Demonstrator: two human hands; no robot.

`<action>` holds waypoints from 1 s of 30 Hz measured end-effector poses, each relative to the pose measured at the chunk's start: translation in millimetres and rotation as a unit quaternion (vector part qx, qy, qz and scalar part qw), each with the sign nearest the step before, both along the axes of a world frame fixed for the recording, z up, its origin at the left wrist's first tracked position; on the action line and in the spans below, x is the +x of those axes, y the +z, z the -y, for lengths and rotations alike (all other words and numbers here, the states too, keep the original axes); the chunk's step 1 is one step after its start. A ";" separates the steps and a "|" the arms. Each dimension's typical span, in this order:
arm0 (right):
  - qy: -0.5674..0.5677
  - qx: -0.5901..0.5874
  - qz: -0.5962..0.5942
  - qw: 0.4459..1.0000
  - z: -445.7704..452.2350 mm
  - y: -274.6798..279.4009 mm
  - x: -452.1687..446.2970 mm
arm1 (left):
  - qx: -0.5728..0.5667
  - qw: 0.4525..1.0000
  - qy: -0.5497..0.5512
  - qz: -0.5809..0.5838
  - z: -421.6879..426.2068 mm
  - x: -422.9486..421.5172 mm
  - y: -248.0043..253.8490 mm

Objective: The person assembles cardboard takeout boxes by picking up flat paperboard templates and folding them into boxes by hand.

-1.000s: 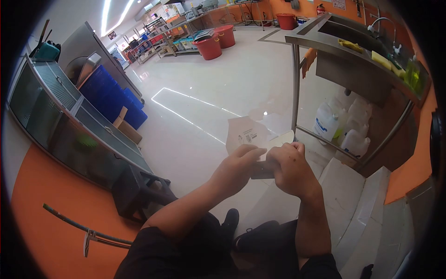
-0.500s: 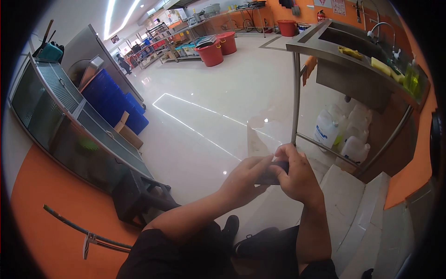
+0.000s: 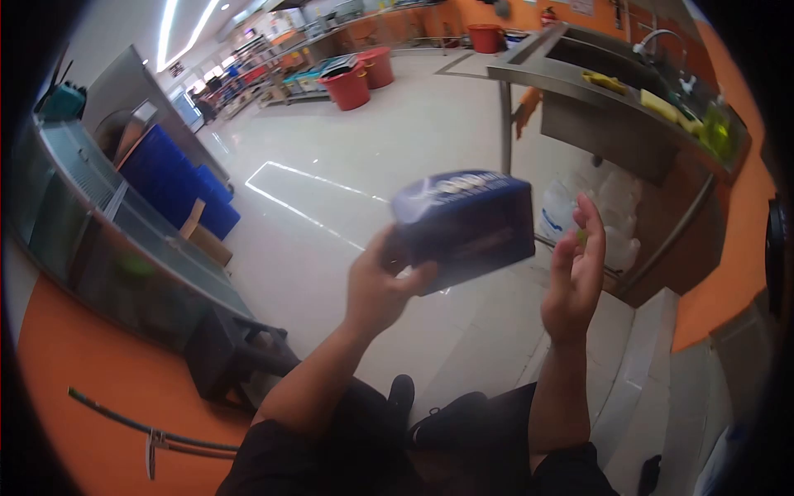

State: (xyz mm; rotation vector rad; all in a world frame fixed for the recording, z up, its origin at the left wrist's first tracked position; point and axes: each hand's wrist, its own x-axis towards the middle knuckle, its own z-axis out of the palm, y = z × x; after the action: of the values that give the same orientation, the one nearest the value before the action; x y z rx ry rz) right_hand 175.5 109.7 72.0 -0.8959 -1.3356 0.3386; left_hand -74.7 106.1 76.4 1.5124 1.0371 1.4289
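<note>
A dark blue box (image 3: 475, 236) with pale lettering along its top edge is held out in front of me, slightly blurred and tilted. My left hand (image 3: 382, 281) grips its left end, with the thumb on the near face. To the right of the box, my right hand (image 3: 575, 277) is raised and holds nothing. Its fingers point upward, apart from the box. Whatever the box contains is hidden.
At the right stands a steel sink (image 3: 529, 62) with white jugs (image 3: 571, 207) beneath it. A black stool (image 3: 236, 351) and a glass-fronted cabinet (image 3: 107, 236) are on the left. Blue crates (image 3: 169, 178) and a red tub (image 3: 346, 89) stand farther back.
Both hands were close together around a dark item. Now they are apart: my left hand holds the blue box higher up, and my right hand has moved off to the right. The view has shifted slightly.
</note>
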 end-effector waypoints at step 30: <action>0.244 -0.103 -0.037 0.963 12.2 9.6 39.3 | 0.220 0.931 -0.020 -0.291 -3.3 -19.7 -10.1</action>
State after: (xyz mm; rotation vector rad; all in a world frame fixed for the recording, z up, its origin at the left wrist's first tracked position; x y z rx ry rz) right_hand 214.7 97.5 81.6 -0.7052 -1.4603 0.8995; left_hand -94.4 109.4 66.3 2.3695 1.0483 1.2584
